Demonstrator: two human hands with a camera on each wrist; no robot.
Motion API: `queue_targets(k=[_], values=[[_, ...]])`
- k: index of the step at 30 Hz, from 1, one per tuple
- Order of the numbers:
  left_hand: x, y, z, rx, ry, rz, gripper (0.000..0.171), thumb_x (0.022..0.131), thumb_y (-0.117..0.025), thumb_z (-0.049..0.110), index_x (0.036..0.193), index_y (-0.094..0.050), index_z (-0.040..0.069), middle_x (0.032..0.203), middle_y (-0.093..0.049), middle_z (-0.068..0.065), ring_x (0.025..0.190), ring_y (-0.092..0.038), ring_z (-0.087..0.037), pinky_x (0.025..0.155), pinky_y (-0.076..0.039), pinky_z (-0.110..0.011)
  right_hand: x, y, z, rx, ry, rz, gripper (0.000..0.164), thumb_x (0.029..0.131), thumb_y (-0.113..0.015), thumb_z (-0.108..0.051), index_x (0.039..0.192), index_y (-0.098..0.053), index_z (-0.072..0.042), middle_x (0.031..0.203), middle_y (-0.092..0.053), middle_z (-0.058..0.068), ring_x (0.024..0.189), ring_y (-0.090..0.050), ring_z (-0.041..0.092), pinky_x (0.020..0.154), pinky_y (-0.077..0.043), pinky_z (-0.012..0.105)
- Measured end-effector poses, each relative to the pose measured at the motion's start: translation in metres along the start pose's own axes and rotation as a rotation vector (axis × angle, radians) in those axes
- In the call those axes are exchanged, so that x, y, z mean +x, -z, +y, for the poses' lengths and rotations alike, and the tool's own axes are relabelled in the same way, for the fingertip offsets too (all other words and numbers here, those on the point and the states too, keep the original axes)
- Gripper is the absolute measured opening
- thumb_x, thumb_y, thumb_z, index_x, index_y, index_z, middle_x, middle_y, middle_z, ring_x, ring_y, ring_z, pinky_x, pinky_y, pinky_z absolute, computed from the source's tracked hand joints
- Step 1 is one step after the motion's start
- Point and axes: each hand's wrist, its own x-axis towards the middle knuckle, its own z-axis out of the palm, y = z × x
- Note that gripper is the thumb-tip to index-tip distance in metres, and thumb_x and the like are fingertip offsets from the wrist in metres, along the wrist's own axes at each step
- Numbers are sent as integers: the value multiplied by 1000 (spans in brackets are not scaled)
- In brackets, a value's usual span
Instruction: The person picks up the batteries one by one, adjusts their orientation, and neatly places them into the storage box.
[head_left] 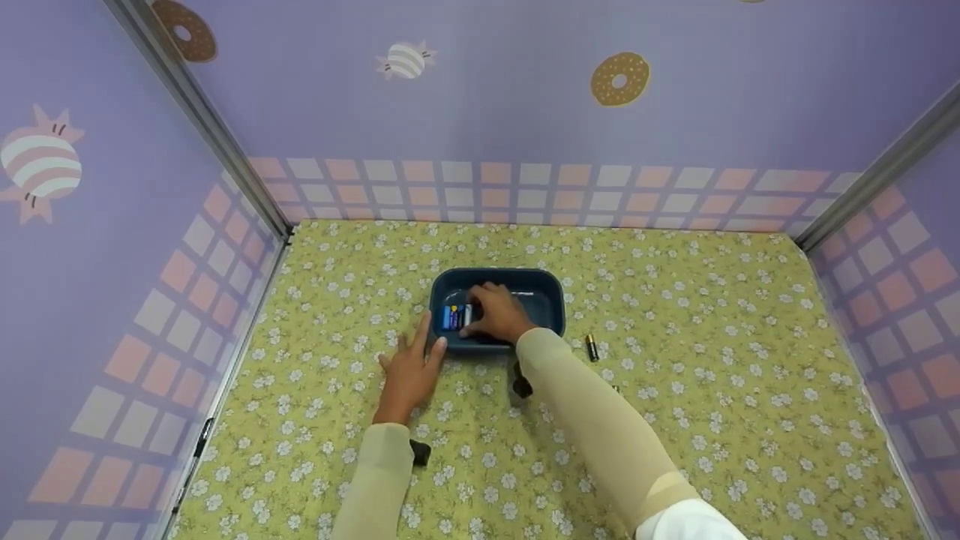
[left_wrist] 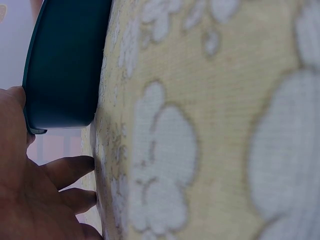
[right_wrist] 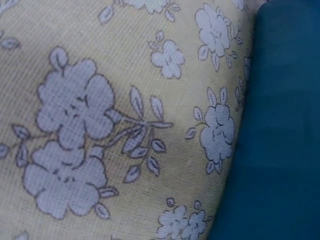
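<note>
A dark blue-green plastic basin (head_left: 553,300) stands on the flowered cloth, with several blue batteries (head_left: 451,318) side by side at its left end. My right hand (head_left: 495,311) reaches down inside it, thumb and forefinger curled about the ends of a battery (head_left: 469,315) at the right of that row. The palm hides part of the basin floor. At the basin's near left corner, my left hand (head_left: 412,369) has its fingers spread, the thumb at the rim. In the left wrist view, the left hand's other fingers (left_wrist: 72,170) reach the cloth beside the basin wall (left_wrist: 67,65).
A black and gold battery (head_left: 592,347) lies on the cloth (head_left: 720,337) right of the basin. Farther down, a small object (head_left: 616,388) peeks out beside the right sleeve (head_left: 600,420). Purple printed walls (head_left: 495,112) enclose the table at the back and sides.
</note>
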Motion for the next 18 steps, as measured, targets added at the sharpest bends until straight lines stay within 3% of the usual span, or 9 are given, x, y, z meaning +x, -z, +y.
queue_targets(k=[7,18], values=[[-1,-1,1,-3,-3,6,70,101,-28,75,162,-5,50,165,-33,-15,155,-17,-47,115,8,-78,-1,14,-1,121,3,-6,61,78,-89,-45,125,-65,-14,121,-61,5,110,-57,22,98,-52,44],[-1,-1,1,2,28,2,71,101,-30,74,162,-5,50,167,-27,-18,155,-14,-49,115,11,-78,-14,63,-4,79,123,88,66,88,-76,-52,137,-60,-12,128,-61,11,117,-61,30,100,-52,45]])
